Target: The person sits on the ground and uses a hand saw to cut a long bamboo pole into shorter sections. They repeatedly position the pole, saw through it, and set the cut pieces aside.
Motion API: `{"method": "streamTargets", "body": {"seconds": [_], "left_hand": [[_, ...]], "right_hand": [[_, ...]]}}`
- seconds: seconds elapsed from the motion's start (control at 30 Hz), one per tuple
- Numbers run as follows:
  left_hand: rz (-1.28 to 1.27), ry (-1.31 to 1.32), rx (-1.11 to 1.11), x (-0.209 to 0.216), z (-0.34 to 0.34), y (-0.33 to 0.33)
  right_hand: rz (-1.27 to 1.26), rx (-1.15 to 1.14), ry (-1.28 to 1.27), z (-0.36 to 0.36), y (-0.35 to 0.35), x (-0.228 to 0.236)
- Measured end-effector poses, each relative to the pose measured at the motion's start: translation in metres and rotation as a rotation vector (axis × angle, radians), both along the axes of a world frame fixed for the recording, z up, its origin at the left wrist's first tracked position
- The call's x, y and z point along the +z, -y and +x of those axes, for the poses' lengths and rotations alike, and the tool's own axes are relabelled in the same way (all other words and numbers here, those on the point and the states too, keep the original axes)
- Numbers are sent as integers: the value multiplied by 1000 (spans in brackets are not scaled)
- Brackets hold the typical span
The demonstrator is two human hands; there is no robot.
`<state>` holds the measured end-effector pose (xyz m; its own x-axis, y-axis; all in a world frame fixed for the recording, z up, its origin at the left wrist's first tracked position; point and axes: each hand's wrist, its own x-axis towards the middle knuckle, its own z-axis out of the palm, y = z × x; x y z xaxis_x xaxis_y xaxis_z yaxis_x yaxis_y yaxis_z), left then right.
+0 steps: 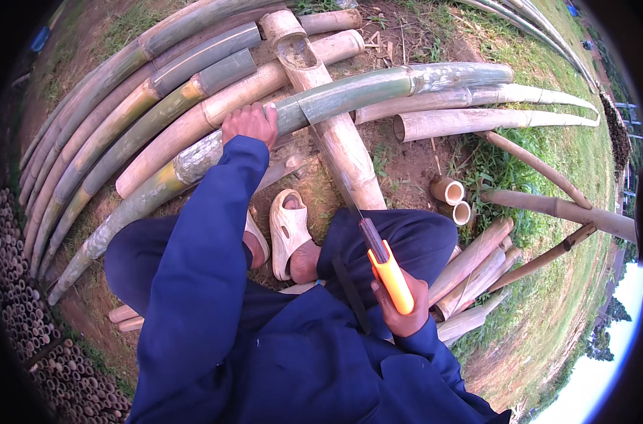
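A long green bamboo pole (364, 93) lies across in front of me, over a thick tan bamboo length (346, 152) with a notch cut near its far end. My left hand (251, 126) is closed over the top of the pole, just left of this crossing. Low on the right, my right hand (409, 311) grips the orange handle of a handsaw (390, 275). The narrow blade slants up and away toward the pole, near a thin dark line across it. How deep the blade sits there I cannot tell.
Several bamboo poles (152, 92) lie side by side at the left. Two short bamboo tubes (449, 189) stand at the right, near split pieces (477, 272) and a pole frame (555, 205). A stack of cut bamboo (25, 283) fills the far left. My sandalled feet (290, 233) are below the pole.
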<state>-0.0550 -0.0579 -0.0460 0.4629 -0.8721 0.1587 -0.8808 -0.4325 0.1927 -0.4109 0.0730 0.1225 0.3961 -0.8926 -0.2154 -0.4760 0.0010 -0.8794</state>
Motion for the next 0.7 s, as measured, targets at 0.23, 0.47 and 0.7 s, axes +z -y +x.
{"method": "streamTargets", "body": {"seconds": [0.23, 0.47, 0.7], "left_hand": [[82, -43, -20, 13, 3, 2], [-51, 11, -73, 0, 5, -6], [51, -18, -50, 12, 1, 0]], "right_hand": [[-71, 2, 78, 59, 50, -63], [58, 3, 0, -12, -8, 5], [-91, -45, 64, 63, 56, -73]]}}
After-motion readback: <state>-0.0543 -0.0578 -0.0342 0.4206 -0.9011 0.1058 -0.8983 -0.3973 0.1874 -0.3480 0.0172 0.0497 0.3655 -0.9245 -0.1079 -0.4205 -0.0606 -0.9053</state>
